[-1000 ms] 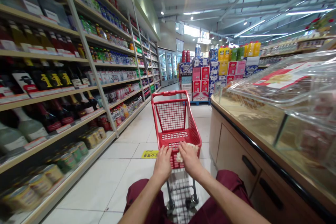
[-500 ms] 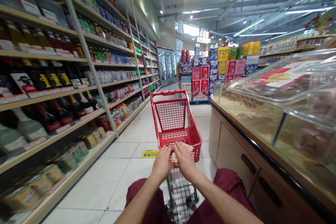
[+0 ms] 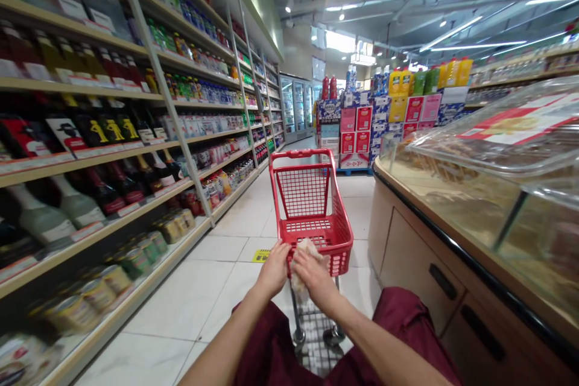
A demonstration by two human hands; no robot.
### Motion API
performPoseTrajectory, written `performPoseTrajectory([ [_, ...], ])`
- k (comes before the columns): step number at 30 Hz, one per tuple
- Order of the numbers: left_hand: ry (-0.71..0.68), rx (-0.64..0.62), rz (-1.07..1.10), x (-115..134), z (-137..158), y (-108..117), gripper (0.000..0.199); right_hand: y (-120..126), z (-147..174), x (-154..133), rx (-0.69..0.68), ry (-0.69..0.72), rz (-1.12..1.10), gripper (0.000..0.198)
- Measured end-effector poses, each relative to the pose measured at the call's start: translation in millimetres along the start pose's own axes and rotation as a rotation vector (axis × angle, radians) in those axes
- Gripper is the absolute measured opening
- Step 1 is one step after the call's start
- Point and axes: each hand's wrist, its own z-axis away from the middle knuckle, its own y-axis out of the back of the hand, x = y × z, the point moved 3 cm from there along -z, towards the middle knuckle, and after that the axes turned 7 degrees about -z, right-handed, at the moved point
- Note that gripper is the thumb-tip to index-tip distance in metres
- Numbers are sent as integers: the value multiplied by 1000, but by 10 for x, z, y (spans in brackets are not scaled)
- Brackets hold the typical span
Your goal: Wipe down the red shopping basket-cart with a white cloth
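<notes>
Head view, close above red cart [image 3: 332,226], faces forward, down.

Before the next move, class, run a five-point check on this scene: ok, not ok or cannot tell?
1. Right hand on the cloth: ok, over the near edge of the red cart.
2. Left hand at the cart: ok, fingers at its near edge.
3. Cart apart from the display counter: ok, floor shows between.
4. Yellow floor sticker fully visible: not ok, partly hidden by the left hand.
5. Wheels locked: cannot tell.
</notes>
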Motion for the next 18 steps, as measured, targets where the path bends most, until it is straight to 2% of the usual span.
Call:
performPoseTrajectory([
  [2, 14, -9, 6, -21, 17, 0, 54, -144, 201, -26, -103, -26, 21, 29],
  [4, 20, -7, 12, -43, 33, -15, 54, -136, 338, -28, -118, -22, 32, 26],
  [8, 24, 40, 24, -62, 39, -63, 55, 193, 241, -9, -8, 67, 19, 34],
  [11, 42, 43, -1, -38, 34, -82, 57, 356, 134, 38, -8, 36, -18, 37],
  [14, 54, -16, -58, 12, 53, -75, 60, 387, 167, 54, 25, -126, -213, 43],
  [18, 23, -50, -160, 95, 123, -44, 66, 523, 52, 41, 342, -504, -641, 43],
])
